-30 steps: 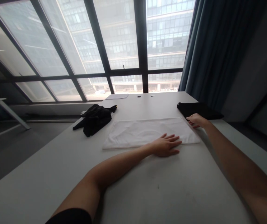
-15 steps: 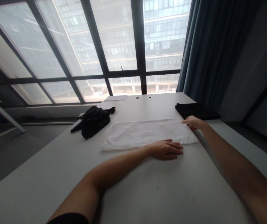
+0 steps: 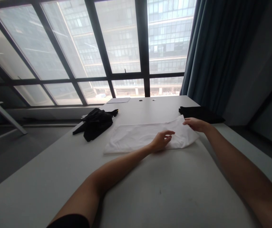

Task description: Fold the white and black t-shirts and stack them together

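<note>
While the right hand (image 3: 196, 124) pinches the right end of the white cloth (image 3: 133, 136) near its lifted far corner, some fingertips hidden, the left hand (image 3: 161, 140) is over the near side, fingers loosely curled and apart; whether it touches, I cannot tell. The white cloth lies mid-tabletop (image 3: 147, 193). Folded black cloth (image 3: 200, 114) sits by the right edge; toward the left edge, a crumpled black heap (image 3: 98, 123) is hard to make out.

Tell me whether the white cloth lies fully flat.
Not fully: the white cloth lies mostly flat, but its far right corner is raised, held by the right hand.
</note>
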The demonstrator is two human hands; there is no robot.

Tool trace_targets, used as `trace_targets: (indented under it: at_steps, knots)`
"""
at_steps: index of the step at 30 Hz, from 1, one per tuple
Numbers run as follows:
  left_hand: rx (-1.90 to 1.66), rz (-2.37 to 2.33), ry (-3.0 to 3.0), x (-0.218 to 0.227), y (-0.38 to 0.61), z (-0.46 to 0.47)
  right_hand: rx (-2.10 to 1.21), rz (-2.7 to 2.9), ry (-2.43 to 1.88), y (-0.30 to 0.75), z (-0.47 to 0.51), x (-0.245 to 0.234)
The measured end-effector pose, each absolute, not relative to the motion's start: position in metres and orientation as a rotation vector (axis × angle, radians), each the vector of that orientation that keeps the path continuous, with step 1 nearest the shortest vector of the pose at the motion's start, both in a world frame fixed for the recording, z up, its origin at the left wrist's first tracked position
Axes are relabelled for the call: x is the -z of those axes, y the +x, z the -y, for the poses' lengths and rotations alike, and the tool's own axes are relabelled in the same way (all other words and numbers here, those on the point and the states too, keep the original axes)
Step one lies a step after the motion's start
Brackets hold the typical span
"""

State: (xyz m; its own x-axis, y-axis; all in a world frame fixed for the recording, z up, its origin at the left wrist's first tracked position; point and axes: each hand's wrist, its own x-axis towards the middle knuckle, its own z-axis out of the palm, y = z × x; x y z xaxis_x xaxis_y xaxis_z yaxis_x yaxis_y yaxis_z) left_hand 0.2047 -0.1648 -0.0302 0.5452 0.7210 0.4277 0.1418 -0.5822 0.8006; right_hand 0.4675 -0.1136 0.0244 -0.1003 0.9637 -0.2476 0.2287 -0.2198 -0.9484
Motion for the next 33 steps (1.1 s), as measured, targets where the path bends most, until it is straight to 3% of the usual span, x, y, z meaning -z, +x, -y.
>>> trace_targets:
  at_steps: [10,18,28,33]
  knots:
    - [-0.970,-0.584,1.126,0.025,0.198,0.154,-1.133,1.476,-1.340,0.386,0.134,-0.046]
    - [-1.146,-0.704,1.003,0.035,0.206,0.148,-1.450,1.622,-1.181,0.363,0.138,-0.018]
    - [-1.069,-0.919,1.293,0.043,0.202,0.143,-0.822,1.239,-1.386,0.414,0.101,0.018]
    - [-0.989,-1.009,1.301,0.017,0.191,0.138,-0.692,1.205,-1.444,0.416,0.097,0.042]
